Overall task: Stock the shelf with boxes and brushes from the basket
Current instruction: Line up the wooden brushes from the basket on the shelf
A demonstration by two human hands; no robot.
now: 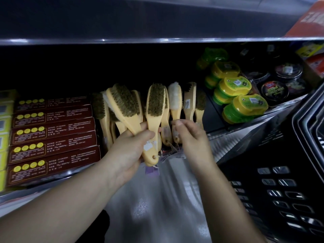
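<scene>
Left hand (133, 146): we're gripping 2 brushes (154, 106) by the handles, fanned, near the shelf (226, 135) front.
Right hand (187, 134): curled at the white-bristled brush (174, 97) standing in the shelf's row — blurred, so we can't tell if it pinches.
Shelf: we'd slot each one upright, bristles out.
Brushes: smooth pale wood, coarse olive bristles — slim waisted handles.

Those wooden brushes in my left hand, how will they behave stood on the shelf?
The brushes look stiff: solid wooden handles. Probably light, since the left hand grips two at once. Stood on end, they'd likely tip unless leaned together.
</scene>
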